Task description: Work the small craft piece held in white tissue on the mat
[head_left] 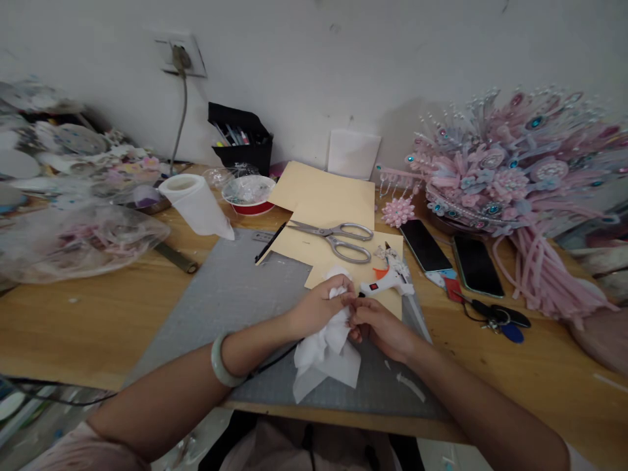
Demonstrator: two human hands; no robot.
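A bunched piece of thin white sheet material, tissue paper or fabric, is gathered in folds over the front of the grey cutting mat. My left hand is closed around its upper part, with a pale bangle on that wrist. Against its right side my right hand is closed, fingertips meeting the left ones at the gathered folds. Whatever lies between the right fingertips is hidden. Just beyond both hands lies a white hot glue gun with an orange trigger. Silver scissors rest open on yellow card sheets.
On the left stand a white roll, a red-rimmed spool and a plastic bag of pink pieces. Two phones, keys and a large pink beaded headdress occupy the right. A black pen box stands by the wall.
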